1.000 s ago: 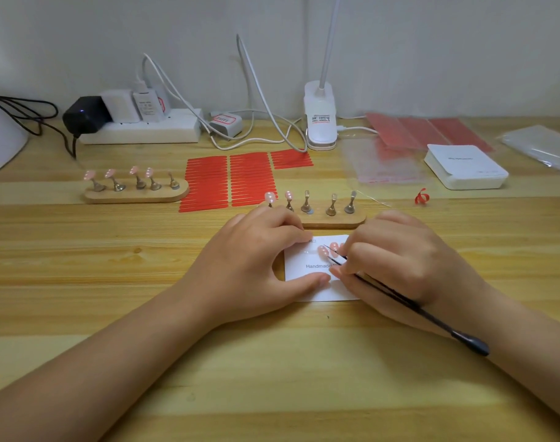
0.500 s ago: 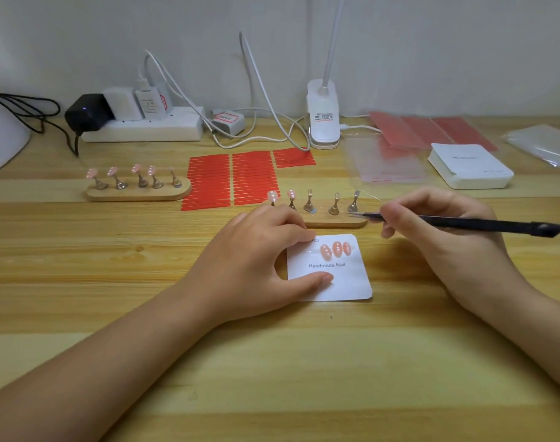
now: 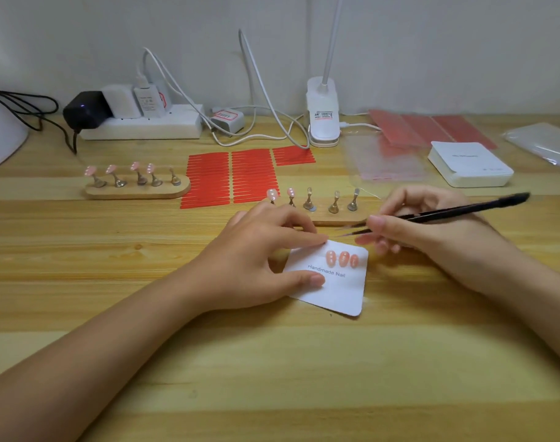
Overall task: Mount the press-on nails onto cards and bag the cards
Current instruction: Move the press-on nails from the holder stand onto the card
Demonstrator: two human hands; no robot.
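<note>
A white card (image 3: 337, 287) printed "Handmade Nail" lies on the wooden table, turned a little, with three pink press-on nails (image 3: 343, 258) stuck along its top edge. My left hand (image 3: 256, 263) pinches the card's left side, forefinger on the top edge and thumb on the face. My right hand (image 3: 431, 231) grips black tweezers (image 3: 444, 212), whose tip hovers just above the card's top edge. Behind the card stands a wooden holder (image 3: 336, 220) with two pink nails (image 3: 281, 194) and three bare metal stands.
A second wooden holder (image 3: 138, 186) at the left carries several pink nails. Red adhesive strips (image 3: 230, 178) lie in the middle. Clear bags (image 3: 384, 161), a stack of white cards (image 3: 470, 165), a power strip (image 3: 144, 126) and a clip lamp (image 3: 323, 113) line the back.
My right hand lifted off the card after the third nail was pressed down, swung out to the right with the tweezers, and now brings the tip back toward the card. The card has rotated slightly.
</note>
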